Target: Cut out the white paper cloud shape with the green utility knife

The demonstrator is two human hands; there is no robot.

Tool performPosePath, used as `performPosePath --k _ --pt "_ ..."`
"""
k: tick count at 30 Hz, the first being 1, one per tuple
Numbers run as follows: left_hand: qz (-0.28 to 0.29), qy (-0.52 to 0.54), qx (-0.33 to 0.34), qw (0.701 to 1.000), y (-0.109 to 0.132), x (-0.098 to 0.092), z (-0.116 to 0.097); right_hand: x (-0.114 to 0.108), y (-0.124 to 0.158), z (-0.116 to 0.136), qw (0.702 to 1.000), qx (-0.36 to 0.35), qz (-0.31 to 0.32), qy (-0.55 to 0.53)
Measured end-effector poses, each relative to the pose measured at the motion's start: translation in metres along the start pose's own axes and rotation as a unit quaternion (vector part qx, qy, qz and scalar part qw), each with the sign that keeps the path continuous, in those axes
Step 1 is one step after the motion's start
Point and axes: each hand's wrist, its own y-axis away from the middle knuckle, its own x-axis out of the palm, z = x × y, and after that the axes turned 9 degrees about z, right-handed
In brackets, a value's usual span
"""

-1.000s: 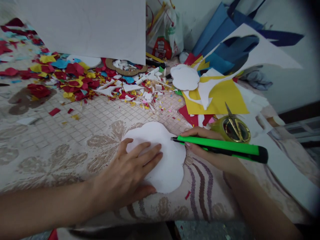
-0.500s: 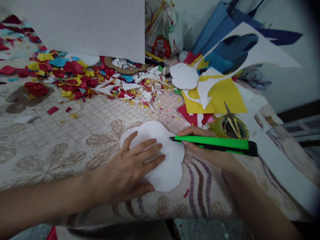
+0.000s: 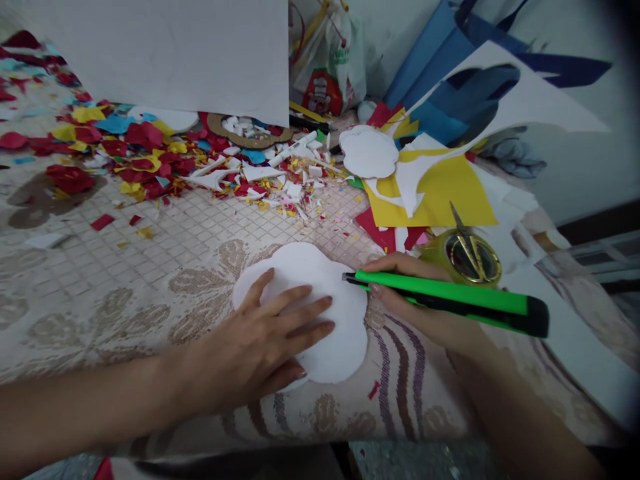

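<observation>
A white scalloped, flower-shaped piece [image 3: 335,357] lies flat on the patterned tablecloth in front of me. My left hand [image 3: 273,333] rests palm down on it with its fingers spread, covering the left and middle parts. My right hand [image 3: 420,293] is closed around a green and black utility knife [image 3: 465,292]. The knife's blade tip points left, at the upper right edge of the white piece; whether it touches the surface I cannot tell.
Gold-handled scissors [image 3: 470,250] rest on a roll of tape [image 3: 435,252] at the right. Behind are yellow sheets [image 3: 450,190], a smaller white scalloped piece [image 3: 370,153] and a cut-out white sheet [image 3: 530,100]. Colourful paper scraps [image 3: 150,150] cover the back left, below a white board [image 3: 190,53].
The knife has swung in my right hand, its back end moving right and down and its tip slightly right. The white piece has shifted slightly left under my left hand.
</observation>
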Motion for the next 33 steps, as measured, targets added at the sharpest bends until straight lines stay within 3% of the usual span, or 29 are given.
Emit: performPosePath --k 18,25,33 --pt "0.001 0.0 -0.003 1.0 0.0017 0.0016 -0.0002 0.009 0.0 0.0009 0.999 -0.013 0.023 0.025" --pt "-0.01 -0.005 -0.018 1.0 0.0011 0.0025 -0.0016 0.0046 0.0061 0.0014 0.996 -0.028 -0.056 0.062" --pt "-0.019 -0.008 -0.025 0.999 -0.0006 -0.0004 -0.0033 0.0098 0.0043 0.002 0.996 -0.024 -0.038 0.073"
